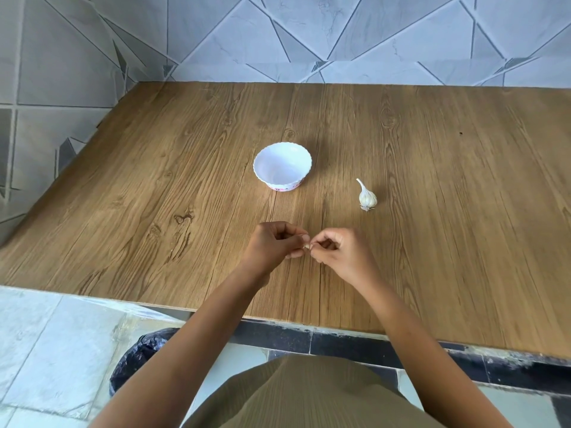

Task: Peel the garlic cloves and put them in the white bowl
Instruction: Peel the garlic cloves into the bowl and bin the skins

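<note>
- Across the middle of the view a wooden table top (185, 180) is spread as the working surface, closed off at the far edge and on the left by a tiled wall (340, 32).
- Below the near edge, to the left, a bin (139, 359) lined with a dark bag is seen on the floor. It is judged to be kept there for the skins, though nothing is seen going into it.
- Over the near part of the table the left hand (275, 242) and the right hand (343, 251) are brought together, fingers curled and fingertips meeting. One small thing is pinched between them from both sides, a hold judged suited to picking a skin loose with the nails. Whether the hands rest on the wood or hang just above it cannot be told.
- The white bowl (282, 182) is set upright beyond the hands, a little left of them, and nothing is seen inside it. It is judged to be placed straight ahead so that a peeled clove can be dropped in with a short reach. No object is seen between it and the hands.
- The garlic bulb (367, 197) is laid on its side to the right of the bowl, well apart from it, stem pointing away and roots towards the person. It is judged to be kept aside as stock.
- The garlic clove (306, 247) is shown only as a pale speck at the fingertips. How much skin is left on it cannot be told.
</note>
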